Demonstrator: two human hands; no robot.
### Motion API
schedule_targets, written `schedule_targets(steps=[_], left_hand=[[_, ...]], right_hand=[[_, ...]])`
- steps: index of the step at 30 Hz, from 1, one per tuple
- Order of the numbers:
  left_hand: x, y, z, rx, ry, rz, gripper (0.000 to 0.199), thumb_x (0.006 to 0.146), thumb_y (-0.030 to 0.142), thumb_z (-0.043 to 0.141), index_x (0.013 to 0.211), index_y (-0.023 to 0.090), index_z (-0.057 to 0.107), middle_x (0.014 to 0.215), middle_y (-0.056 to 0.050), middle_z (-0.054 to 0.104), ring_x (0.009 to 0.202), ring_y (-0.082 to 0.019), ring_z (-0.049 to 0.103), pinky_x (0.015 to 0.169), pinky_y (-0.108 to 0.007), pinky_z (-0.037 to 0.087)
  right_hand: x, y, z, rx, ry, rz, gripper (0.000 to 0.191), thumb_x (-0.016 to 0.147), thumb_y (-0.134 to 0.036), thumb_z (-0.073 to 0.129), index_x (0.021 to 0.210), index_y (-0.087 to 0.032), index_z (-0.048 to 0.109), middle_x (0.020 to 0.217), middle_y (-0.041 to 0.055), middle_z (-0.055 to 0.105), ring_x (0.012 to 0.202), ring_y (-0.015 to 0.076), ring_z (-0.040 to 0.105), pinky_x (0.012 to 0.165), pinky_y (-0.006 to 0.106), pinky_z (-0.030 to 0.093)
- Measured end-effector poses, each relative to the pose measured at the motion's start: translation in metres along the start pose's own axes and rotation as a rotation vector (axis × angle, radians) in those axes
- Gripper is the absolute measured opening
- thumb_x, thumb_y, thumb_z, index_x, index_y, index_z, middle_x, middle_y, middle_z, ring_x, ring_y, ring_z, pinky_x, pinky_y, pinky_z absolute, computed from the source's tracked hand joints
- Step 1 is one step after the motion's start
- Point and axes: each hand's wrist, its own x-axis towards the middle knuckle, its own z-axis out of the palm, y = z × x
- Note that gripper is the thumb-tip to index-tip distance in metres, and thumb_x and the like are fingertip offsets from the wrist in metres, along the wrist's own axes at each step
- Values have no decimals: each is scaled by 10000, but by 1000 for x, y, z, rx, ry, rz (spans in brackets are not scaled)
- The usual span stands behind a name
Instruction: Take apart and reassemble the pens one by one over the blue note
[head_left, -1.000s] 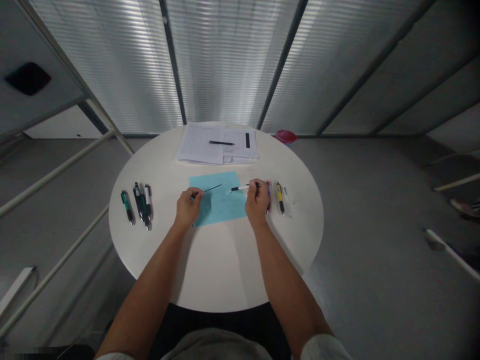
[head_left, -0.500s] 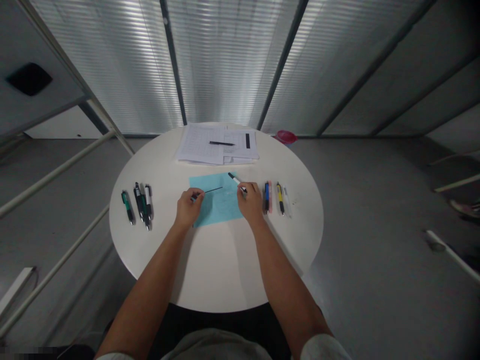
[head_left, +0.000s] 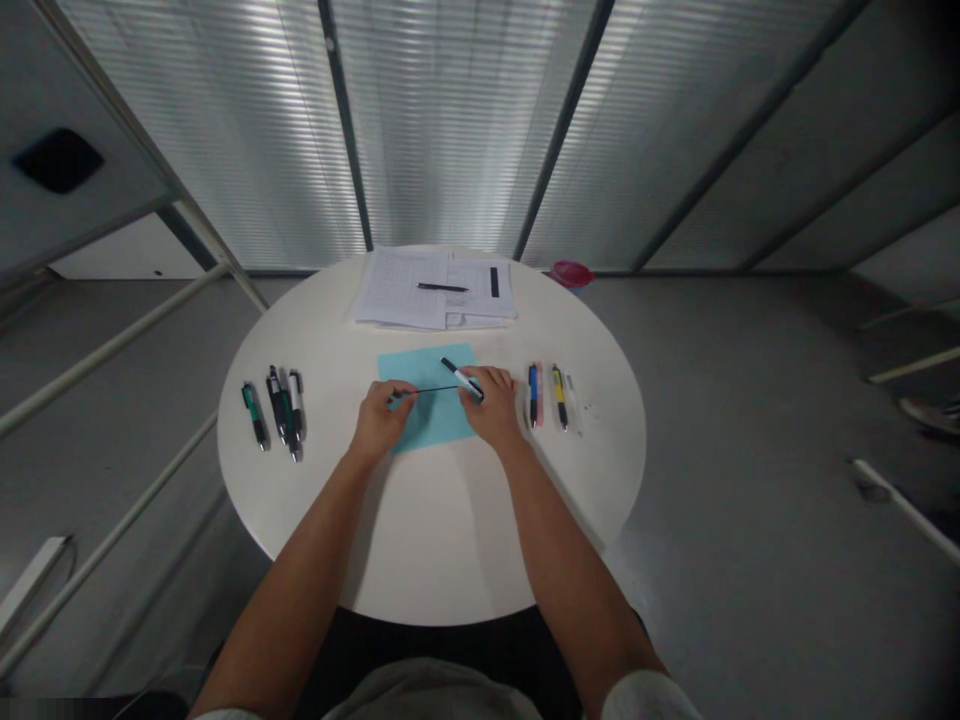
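Over a light-blue sheet (head_left: 431, 425) on the round white table, my left hand (head_left: 380, 418) pinches a thin dark pen refill (head_left: 435, 389). The refill lies nearly level, its far end reaching the fingertips of my right hand (head_left: 491, 405). My right hand is closed on a white-and-black pen barrel (head_left: 459, 374), which slants up to the left. Whether the right fingertips also grip the refill end, I cannot tell. Right of that hand lie a blue-and-black pen (head_left: 533, 395), a pink piece (head_left: 540, 394), a yellow-and-black pen (head_left: 560, 397) and a clear tube (head_left: 574, 404).
At the table's left are a green-and-black pen (head_left: 253, 414) and a cluster of several pens (head_left: 285, 405). Printed papers (head_left: 397, 290) with a black pen (head_left: 442, 288) on top lie at the back. A pink basin (head_left: 571, 274) stands behind the table (head_left: 435, 540).
My right hand has moved left with the pen barrel, toward the left hand. The refill's free end now meets the right fingertips, and the refill lies more level.
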Motion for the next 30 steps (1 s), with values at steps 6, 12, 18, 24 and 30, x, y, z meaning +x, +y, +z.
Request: schedule_targets(steps=[6,12,18,24,30], left_hand=[[1,1,0,-27,-2,-29,170,814,352,644,895,222,718,884,-49,678,817,-178,595,781,-312,478],[3,-2,-2,19,61,-82,161,832,320,610,912,216,705,891,-55,688,836,-184,600,809,-320,477],[2,-2,0,107,6,10,216,827,284,599,983,221,735,960,-83,714,976,-234,610,907,-353,461],[2,3,1,108,-99,100,244,812,220,593,1003,271,736,1071,-49,729,1055,-242,609,1002,-420,407],[6,3,-6,-209,59,-113,260,773,289,592,996,235,714,1022,-81,697,932,-222,614,840,-391,489]], right_hand=[[0,0,4,74,-118,-42,137,904,-328,604,949,-280,725,962,17,711,1003,212,531,898,367,304],[4,8,6,64,-55,52,173,918,-356,591,976,-277,734,972,20,715,984,204,550,887,356,313],[2,7,8,3,-54,41,211,919,-396,583,1002,-288,745,941,36,698,963,211,535,880,365,307],[0,6,10,-36,-83,49,180,878,-379,635,993,-302,751,954,39,674,979,226,515,892,384,304],[5,12,8,177,51,148,239,882,-285,559,1054,-251,720,987,48,658,965,202,562,901,362,387]])
